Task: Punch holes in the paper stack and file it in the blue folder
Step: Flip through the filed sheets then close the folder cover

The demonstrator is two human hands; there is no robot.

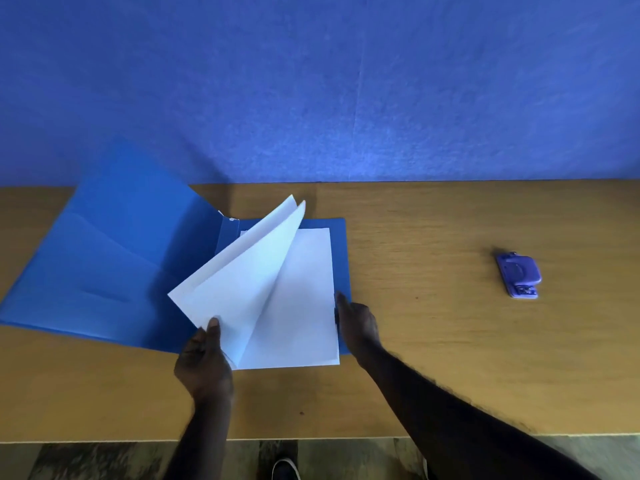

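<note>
Hands at the paper stack (pixel 301 289) in the open blue folder (pixel 104 265).
Head view: the left hand (pixel 204 362) pinches the lifted top sheets at their near corner, thumb on top; the right hand (pixel 356 323) lays extended fingers against the stack's right edge. The stack lies on the folder's right half, long axis pointing away. Bare table (pixel 450 341) lies rightward, with the hole punch (pixel 518 276) well apart.

We see the blue folder (pixel 104 265) lying open on the wooden table (pixel 450 358), its left cover tilted up; the paper stack (pixel 304 299) lies on its right half; our left hand (pixel 202 362) pinches the upper sheets (pixel 242 289) at their near corner, lifted and fanned; our right hand (pixel 356 323) touches the stack's right edge; a purple hole punch (pixel 518 276) sits well apart to the right.
</note>
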